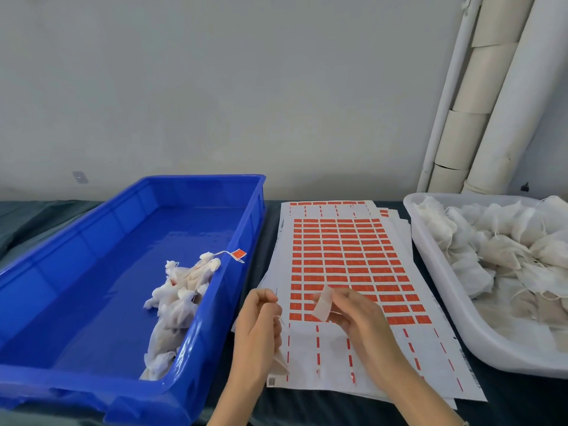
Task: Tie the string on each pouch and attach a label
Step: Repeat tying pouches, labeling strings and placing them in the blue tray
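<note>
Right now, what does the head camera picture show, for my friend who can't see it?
Two hands hover over a sheet of red labels: the right hand pinches a small pale piece, the left hand pinches a thin string. A blue bin on the left holds a few tied pouches, and a white tray on the right is heaped with more pouches.

Table (271,232): crate (199,179) at left edge, tied pouches (178,299) in it against its right wall; label sheets (344,259) stacked centre; tray (479,344) holding heaped pouches (504,250) at right edge.
</note>
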A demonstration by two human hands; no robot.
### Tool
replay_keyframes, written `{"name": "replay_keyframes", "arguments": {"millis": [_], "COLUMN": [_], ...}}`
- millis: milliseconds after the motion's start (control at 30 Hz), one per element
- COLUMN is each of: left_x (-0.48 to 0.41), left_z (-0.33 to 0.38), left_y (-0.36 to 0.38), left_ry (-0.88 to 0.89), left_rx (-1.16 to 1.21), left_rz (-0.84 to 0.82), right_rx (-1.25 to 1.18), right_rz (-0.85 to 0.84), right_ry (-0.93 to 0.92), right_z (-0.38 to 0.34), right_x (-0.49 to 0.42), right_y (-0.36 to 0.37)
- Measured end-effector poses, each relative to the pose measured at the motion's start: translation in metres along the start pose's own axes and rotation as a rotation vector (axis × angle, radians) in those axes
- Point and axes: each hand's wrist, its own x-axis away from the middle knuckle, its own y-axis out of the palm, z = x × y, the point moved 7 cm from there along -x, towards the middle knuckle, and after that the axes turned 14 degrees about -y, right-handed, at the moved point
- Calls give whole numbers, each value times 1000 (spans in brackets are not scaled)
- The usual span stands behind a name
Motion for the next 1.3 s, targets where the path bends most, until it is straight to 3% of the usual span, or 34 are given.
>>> {"name": "replay_keyframes", "arguments": {"millis": [100, 200, 633, 767, 933, 1033, 1300], "left_x": [2, 4, 13, 18, 27, 36, 37], "left_z": [10, 15, 18, 23, 31, 39, 48], "left_y": [9, 16, 25, 26, 30, 38, 50], "left_ry": [32, 60, 155, 212, 290, 395, 451], "left_rx": [13, -6, -306, -338, -428, -512, -467], "left_rz": [-29, -45, -77, -120, -247, -263, -218], "right_rx": [-132, -143, -288, -150, 114, 242, 263], "right_rz": [-233, -315, -149, -171, 48, 57, 26], "right_ry": [51, 109, 56, 93, 42, -12, -11], "right_z": [-10, -13, -35, -38, -51, -60, -61], "right_x": [7, 13, 7, 7, -4, -4, 5], "right_y": [19, 27, 1, -8, -42, -43, -33]}}
